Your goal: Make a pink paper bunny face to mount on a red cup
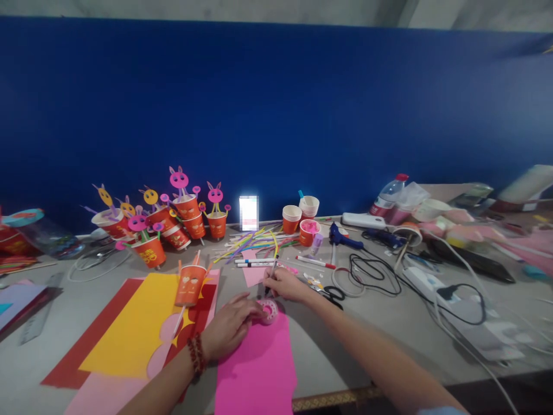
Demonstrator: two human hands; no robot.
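My left hand (231, 324) lies on a bright pink paper sheet (258, 369) with its fingers pressed on a small pink tape roll (268, 311). My right hand (286, 284) pinches a thin pen (273, 271), whose tip points down at the far side of the roll. A red bead bracelet sits on my left wrist. An orange paper cup (189, 285) on a stick lies just left of my left hand, over yellow paper (138, 323) and red paper sheets.
Several orange cups with pink and yellow animal heads (173, 222) stand at the back left. Coloured straws (254, 239), marker pens, black scissors (332, 295), a blue glue gun (341, 237), a water bottle (386, 197), cables and a power strip (427, 282) crowd the middle and right. A blue wall rises behind.
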